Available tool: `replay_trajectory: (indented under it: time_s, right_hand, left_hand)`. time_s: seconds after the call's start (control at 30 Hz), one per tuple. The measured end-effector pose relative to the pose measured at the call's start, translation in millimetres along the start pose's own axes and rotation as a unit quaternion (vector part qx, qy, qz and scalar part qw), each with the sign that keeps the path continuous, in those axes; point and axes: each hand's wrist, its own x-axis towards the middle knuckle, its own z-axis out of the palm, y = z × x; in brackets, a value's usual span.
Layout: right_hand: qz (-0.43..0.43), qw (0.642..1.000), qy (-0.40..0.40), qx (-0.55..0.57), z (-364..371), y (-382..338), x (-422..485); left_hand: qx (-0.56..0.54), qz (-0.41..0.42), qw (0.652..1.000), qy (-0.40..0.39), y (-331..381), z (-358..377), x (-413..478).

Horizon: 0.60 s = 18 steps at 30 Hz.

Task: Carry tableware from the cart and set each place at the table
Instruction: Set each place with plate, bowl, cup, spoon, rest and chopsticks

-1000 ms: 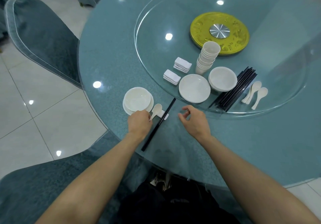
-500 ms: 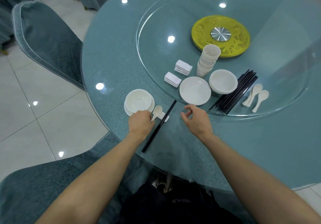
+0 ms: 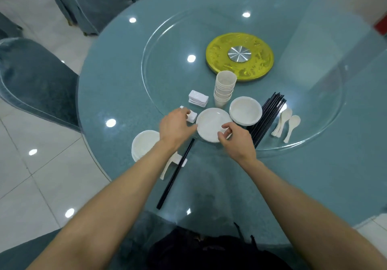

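Both hands are at the shallow round white plate (image 3: pixel 211 120), which lies on the near edge of the clear glass turntable (image 3: pixel 167 45) of the round teal glass-topped table (image 3: pixel 314 175). The right hand (image 3: pixel 235 141) has thumb and forefinger curled over the white plate's near right rim and pinches it. The left hand (image 3: pixel 176 128) reaches in with fingers fairly straight, their tips against the plate's left rim, not closed on anything. Just behind the left hand is a low stack of white rectangular chopstick rests (image 3: pixel 192 117), and a second such stack (image 3: pixel 198 98) lies further in. Right of the plate sit the white bowls (image 3: pixel 245 110), then a bundle of black chopsticks (image 3: pixel 269 116) and white ceramic spoons (image 3: pixel 288 123); a leaning stack of white cups (image 3: pixel 224 88) stands behind, before a yellow disc (image 3: pixel 239 57). On the table edge at the left a place is laid: a white bowl on a saucer (image 3: pixel 143 144), a spoon (image 3: pixel 166 168) and a pair of black chopsticks (image 3: pixel 174 175) beside it.
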Motion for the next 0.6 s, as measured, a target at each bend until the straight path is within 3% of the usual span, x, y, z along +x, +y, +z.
replay_trajectory:
  time_s: [0.37, 0.6]
  right_hand:
    - [0.027, 0.998, 0.048, 0.006, -41, 23, 45]
    - [0.042, 0.997, 0.057, 0.003, -48, 36, 63]
  left_hand:
    - [-0.067, 0.135, 0.989, -0.011, 74, 9, 83]
    - [-0.064, 0.15, 0.985, -0.048, 98, 32, 124]
